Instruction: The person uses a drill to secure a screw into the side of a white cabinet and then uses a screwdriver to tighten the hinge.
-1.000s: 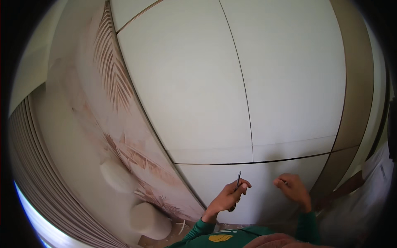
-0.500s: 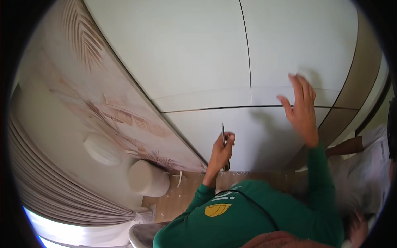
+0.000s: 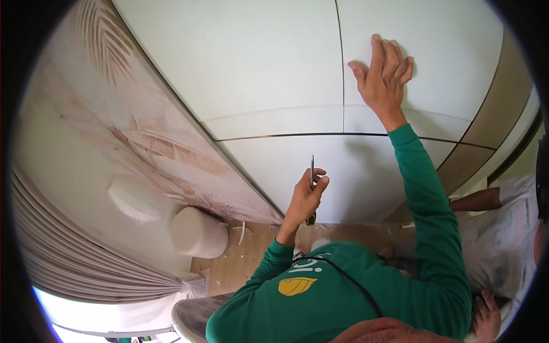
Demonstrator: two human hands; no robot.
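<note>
My left hand [image 3: 304, 199] is closed around a screwdriver [image 3: 313, 164]. Its thin metal shaft points up past my fingers, and a bit of dark and yellow handle shows below the palm. This hand is in front of the lower white panel [image 3: 269, 171]. Higher up, my right hand [image 3: 384, 80] has its fingers stretched out against the upper right white cabinet door [image 3: 434, 51], just right of the vertical gap. The upper left door [image 3: 240, 63] sits on the other side of that gap. A dark horizontal gap separates both doors from the lower panel.
A wall with a palm-leaf pattern [image 3: 154, 120] borders the cabinet on the left. A round pouffe [image 3: 197, 234] and grey curtain [image 3: 74, 240] are farther left. Bits of scrap lie on the wooden floor [image 3: 229, 260]. Another person in a light shirt [image 3: 492, 234] is close at my right.
My right hand has moved up and slightly left onto the upper right door, its arm stretching farther. My left hand still grips the screwdriver, a little higher in view.
</note>
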